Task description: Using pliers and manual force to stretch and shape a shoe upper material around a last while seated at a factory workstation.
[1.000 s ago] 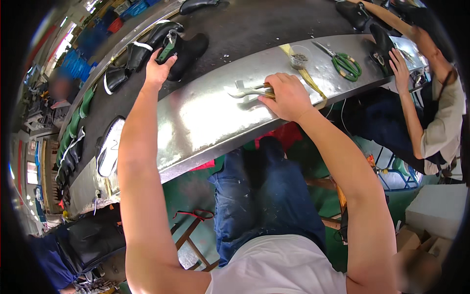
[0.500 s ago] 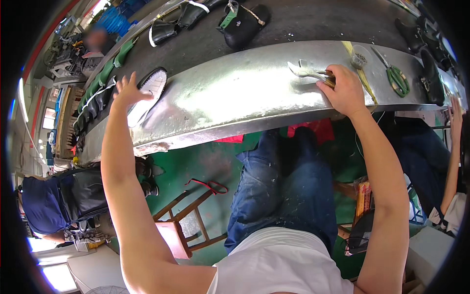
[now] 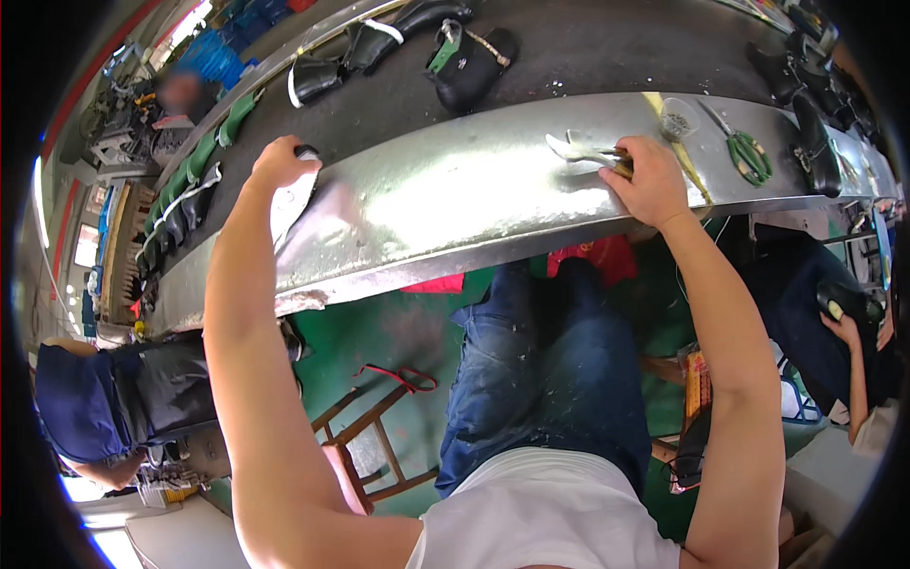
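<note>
At the left of the metal-topped bench, my left hand point(image 3: 279, 163) is closed over the black end of an upturned shoe point(image 3: 292, 207). The shoe's pale underside shows below my wrist, while the fingertips are hidden behind it. My right hand point(image 3: 654, 182) wraps around the handles of a pair of metal lasting pincers point(image 3: 576, 150). Their curved jaws point left, just above the bench surface, apart from the shoe.
Right of the pincers are a clear cup point(image 3: 677, 121) of small bits, a yellow strip point(image 3: 692, 169) and green-handled scissors point(image 3: 749, 156). Black shoes point(image 3: 474, 71) sit on the dark belt point(image 3: 607, 52) behind. Co-workers flank me; a wooden stool point(image 3: 379, 446) stands below.
My left hand, spread beside the shoe before, has closed on its far end. My right hand keeps hold of the pincers. The whole view has shifted slightly.
</note>
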A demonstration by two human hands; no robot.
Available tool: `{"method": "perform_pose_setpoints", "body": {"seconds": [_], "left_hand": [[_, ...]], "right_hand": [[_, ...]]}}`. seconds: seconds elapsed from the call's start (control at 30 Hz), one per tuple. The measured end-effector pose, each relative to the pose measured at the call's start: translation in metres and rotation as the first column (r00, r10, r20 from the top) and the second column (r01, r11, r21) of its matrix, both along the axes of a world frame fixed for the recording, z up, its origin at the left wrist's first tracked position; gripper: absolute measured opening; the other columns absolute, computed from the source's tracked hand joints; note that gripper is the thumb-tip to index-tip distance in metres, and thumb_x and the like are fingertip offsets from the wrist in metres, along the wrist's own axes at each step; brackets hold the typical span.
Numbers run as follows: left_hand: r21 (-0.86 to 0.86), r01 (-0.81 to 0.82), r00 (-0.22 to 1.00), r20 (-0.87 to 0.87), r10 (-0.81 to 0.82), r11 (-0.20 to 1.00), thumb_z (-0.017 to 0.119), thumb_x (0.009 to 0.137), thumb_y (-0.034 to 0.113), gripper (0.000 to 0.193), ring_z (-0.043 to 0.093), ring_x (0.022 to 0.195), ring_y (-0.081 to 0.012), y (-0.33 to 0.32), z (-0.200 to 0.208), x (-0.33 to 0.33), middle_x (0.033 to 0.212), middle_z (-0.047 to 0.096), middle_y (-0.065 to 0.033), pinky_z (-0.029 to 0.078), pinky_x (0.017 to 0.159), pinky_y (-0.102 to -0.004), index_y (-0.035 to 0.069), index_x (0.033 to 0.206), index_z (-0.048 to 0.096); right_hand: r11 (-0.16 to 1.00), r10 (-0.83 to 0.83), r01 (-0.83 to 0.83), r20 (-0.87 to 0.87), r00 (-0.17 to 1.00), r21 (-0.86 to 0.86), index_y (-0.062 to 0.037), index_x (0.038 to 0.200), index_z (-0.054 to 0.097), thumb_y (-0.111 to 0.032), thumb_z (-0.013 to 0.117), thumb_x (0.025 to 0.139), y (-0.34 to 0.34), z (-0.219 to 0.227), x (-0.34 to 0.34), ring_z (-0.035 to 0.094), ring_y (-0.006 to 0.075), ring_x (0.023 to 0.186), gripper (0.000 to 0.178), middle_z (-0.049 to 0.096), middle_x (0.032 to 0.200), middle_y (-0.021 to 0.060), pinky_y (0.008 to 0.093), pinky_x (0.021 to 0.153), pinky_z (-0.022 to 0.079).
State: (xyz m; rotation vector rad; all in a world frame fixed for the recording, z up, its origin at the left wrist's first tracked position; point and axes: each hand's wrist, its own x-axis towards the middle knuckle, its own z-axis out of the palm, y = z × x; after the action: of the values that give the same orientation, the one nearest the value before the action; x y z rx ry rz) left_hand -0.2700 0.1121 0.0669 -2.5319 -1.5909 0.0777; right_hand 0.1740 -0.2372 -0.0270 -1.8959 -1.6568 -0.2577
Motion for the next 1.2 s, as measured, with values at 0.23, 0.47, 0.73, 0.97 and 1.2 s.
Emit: {"method": "perform_pose_setpoints", "body": {"seconds": [0.23, 0.47, 0.73, 0.97, 1.2], "left_hand": [[-0.127, -0.220, 0.206, 0.963, 0.174, 0.967, 0.081, 0.080, 0.038, 0.052, 0.066, 0.077, -0.0161, -0.033, 0.097, -0.097, 0.094, 0.069, -0.0107, 0.051, 0.059, -0.0301, -0.006, 0.104, 0.067], [-0.448, 0.070, 0.668, 0.684, 0.292, 0.891, 0.085, 0.069, 0.011, 0.090, 0.068, 0.093, -0.0233, -0.165, -0.009, -0.123, 0.112, 0.067, -0.0217, 0.055, 0.079, -0.0343, -0.008, 0.143, 0.038], [-0.359, 0.011, 0.747, 0.623, 0.231, 0.933, 0.075, 0.084, 0.040, 0.074, 0.064, 0.109, -0.0302, -0.192, -0.021, -0.025, 0.114, 0.068, -0.0230, 0.046, 0.097, -0.0366, -0.008, 0.134, 0.049], [-0.331, 0.513, -0.387, 0.734, 0.557, 0.792, 0.078, 0.084, 0.020, 0.059, 0.062, 0.113, -0.0240, -0.352, -0.105, -0.009, 0.126, 0.062, -0.0113, 0.047, 0.103, -0.0399, 0.001, 0.133, 0.052], [-0.558, 0.614, 0.048, 0.732, 0.680, 0.557, 0.079, 0.082, 0.025, 0.077, 0.057, 0.118, -0.0259, -0.484, -0.214, 0.069, 0.124, 0.061, -0.0120, 0.043, 0.104, -0.0383, -0.002, 0.142, 0.040]], "right_hand": [[0.995, -0.053, 0.049, -0.046, 0.998, -0.088, -0.0056, 0.107, 0.061, -0.036, 0.072, 0.083, -0.008, 0.005, 0.005, 0.061, 0.0370, 0.096, 0.040, 0.066, 0.102, 0.0160, 0.0460, 0.084, 0.048], [0.999, -0.022, 0.021, -0.035, 0.999, -0.031, -0.0045, 0.104, 0.062, -0.036, 0.072, 0.083, 0.004, 0.004, -0.001, 0.062, 0.0385, 0.093, 0.039, 0.067, 0.098, 0.0172, 0.0475, 0.081, 0.048], [0.999, -0.053, 0.053, -0.014, 0.998, 0.004, -0.0045, 0.104, 0.062, -0.037, 0.072, 0.083, -0.002, -0.001, 0.002, 0.063, 0.0370, 0.095, 0.040, 0.067, 0.101, 0.0168, 0.0464, 0.083, 0.049], [0.998, 0.034, -0.032, -0.052, 0.998, 0.044, -0.0032, 0.105, 0.060, -0.039, 0.071, 0.085, -0.076, -0.018, -0.037, 0.062, 0.0375, 0.098, 0.043, 0.065, 0.100, 0.0172, 0.0474, 0.084, 0.048], [0.811, -0.401, -0.299, -0.849, 0.343, -0.504, -0.0034, 0.112, 0.063, -0.027, 0.071, 0.091, -0.228, -0.052, -0.103, 0.049, 0.0068, 0.069, 0.033, 0.056, 0.083, -0.0020, 0.0245, 0.062, 0.041]]}}
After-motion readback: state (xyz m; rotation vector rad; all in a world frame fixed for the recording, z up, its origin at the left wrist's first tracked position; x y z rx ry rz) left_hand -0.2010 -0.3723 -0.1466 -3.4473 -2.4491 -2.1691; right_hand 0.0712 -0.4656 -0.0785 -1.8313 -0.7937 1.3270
